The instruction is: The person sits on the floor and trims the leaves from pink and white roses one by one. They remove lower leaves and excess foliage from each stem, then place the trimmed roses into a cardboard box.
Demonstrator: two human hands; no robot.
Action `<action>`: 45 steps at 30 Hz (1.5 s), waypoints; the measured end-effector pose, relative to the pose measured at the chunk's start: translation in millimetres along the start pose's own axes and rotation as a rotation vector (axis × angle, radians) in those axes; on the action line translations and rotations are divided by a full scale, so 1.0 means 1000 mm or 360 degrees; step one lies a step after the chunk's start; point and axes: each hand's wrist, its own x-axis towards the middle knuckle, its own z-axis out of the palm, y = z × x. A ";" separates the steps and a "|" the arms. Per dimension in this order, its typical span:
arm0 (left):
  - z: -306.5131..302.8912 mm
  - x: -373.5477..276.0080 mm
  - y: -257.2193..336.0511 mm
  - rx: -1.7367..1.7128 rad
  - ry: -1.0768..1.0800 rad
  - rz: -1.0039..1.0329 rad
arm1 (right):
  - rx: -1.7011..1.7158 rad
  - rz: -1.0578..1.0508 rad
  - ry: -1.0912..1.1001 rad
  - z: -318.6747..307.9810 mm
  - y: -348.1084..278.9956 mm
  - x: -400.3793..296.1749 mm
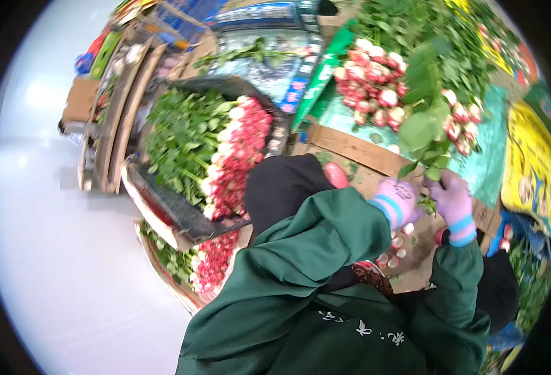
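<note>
Both my hands wear lavender gloves with blue-striped cuffs and are close together in front of me. My right hand [451,201] has its fingers closed on a green leafy stem [437,157], whose broad leaves rise away from me. My left hand [396,201] is just beside it, back turned up, close to small leaves [428,205] at the stem's lower end. Its fingertips are partly hidden and blurred, so its grip is unclear. No flower head on this stem can be made out. Beyond my hands, red-and-white roses [374,82] lie in a leafy heap on green sheeting [486,173].
A wooden board [359,147] edges the work surface. To the left, a dark-lined container [163,222] holds bundled red-and-white roses [238,159]; another bundle [216,262] lies below. Pale petals [395,248] are scattered under my hands. A yellow printed sack [528,164] hangs at right.
</note>
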 end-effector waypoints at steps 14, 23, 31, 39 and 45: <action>-0.146 -0.152 -0.082 -0.1478 0.1450 -0.0357 | 0.0767 -0.0840 0.0133 -0.066 -0.190 -0.066; -0.146 -0.104 -0.356 -0.1896 0.1625 -0.1340 | 0.0766 -0.0258 0.0141 -0.043 -0.106 -0.070; -0.119 -0.048 -0.439 -0.0442 0.1118 -0.1757 | 0.0471 -0.0038 0.0054 -0.020 -0.080 -0.066; -0.146 -0.105 -0.363 0.0037 0.1096 -0.1545 | 0.0356 0.0152 -0.0145 -0.020 -0.045 -0.025; -0.178 -0.093 -0.109 -0.0255 0.1309 -0.0163 | 0.0984 0.0447 0.0145 -0.019 0.030 0.050</action>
